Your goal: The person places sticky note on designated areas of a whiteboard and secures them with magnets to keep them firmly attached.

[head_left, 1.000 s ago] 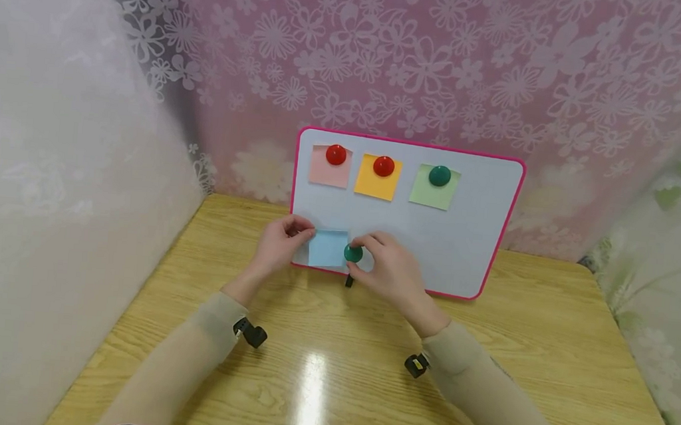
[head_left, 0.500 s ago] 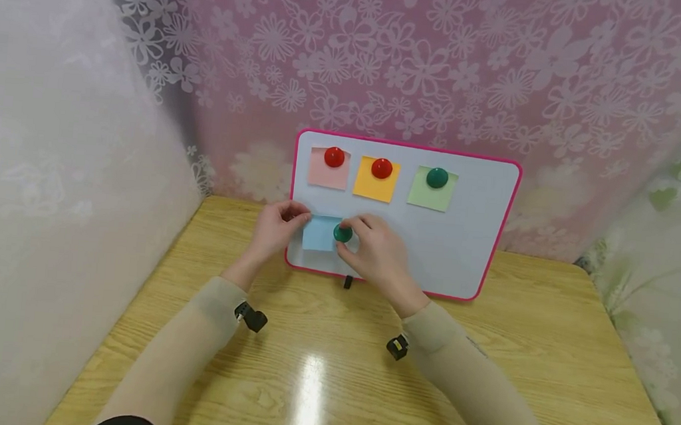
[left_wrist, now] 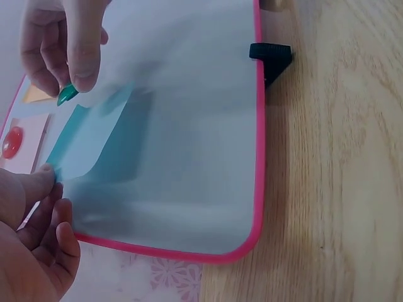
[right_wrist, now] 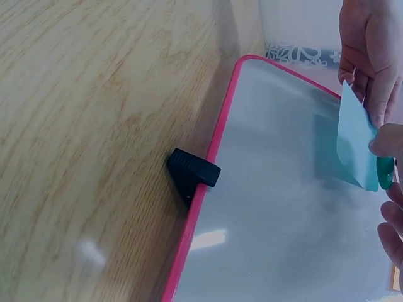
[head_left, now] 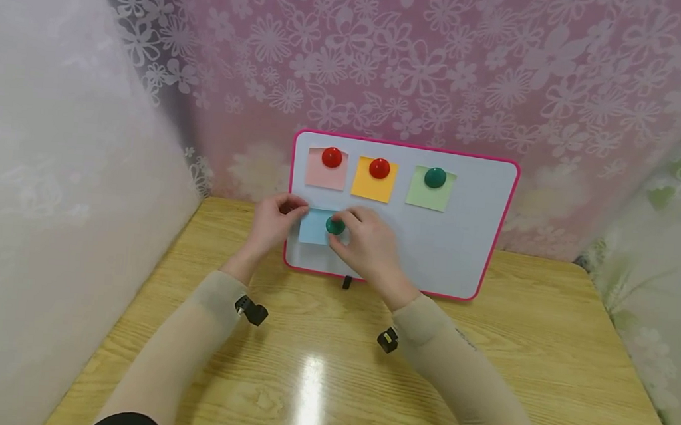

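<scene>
A blue sticky note [head_left: 313, 227] is held in front of the lower left of a pink-framed whiteboard [head_left: 433, 253]. My left hand [head_left: 272, 222] pinches the note's upper left corner between thumb and fingers. In the left wrist view the note [left_wrist: 94, 138] bends, its lower part standing off the board and casting a shadow. My right hand [head_left: 370, 245] grips a round green magnet [head_left: 334, 226] at the note's right side. In the right wrist view the green magnet [right_wrist: 385, 171] overlaps the note's edge, between thumb and fingers.
Along the board's top, a pink note [head_left: 325, 176] and a yellow note [head_left: 372, 188] hang under red magnets, and a light green note [head_left: 428, 196] under a green magnet. A black foot [head_left: 347, 282] props the board on the wooden table [head_left: 268, 367]. Floral curtain stands behind.
Both hands have moved up, carrying the blue note higher on the board. My right hand has brought the green magnet leftward, so that it now overlaps the note's right part.
</scene>
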